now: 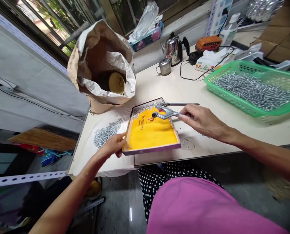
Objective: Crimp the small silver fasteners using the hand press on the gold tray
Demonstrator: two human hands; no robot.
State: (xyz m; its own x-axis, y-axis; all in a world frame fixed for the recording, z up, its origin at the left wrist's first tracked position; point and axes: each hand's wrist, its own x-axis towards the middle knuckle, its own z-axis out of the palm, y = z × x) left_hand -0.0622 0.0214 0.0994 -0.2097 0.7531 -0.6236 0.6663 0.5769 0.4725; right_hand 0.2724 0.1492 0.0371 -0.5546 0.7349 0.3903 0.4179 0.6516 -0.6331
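We look from head height, forward and down onto the worktop (pixel 208 94), close above its near edge. The window lies beyond its far side, our lap just below its edge.

The left hand (pixel 113 145) grips the near left corner of a yellow-lined tray (pixel 151 131) on the table (pixel 208 94). The right hand (pixel 203 121) holds a metal tool (pixel 164 112) over the tray's far end, where small screws (pixel 145 108) lie. A green basket (pixel 244 70) of screws sits far right.
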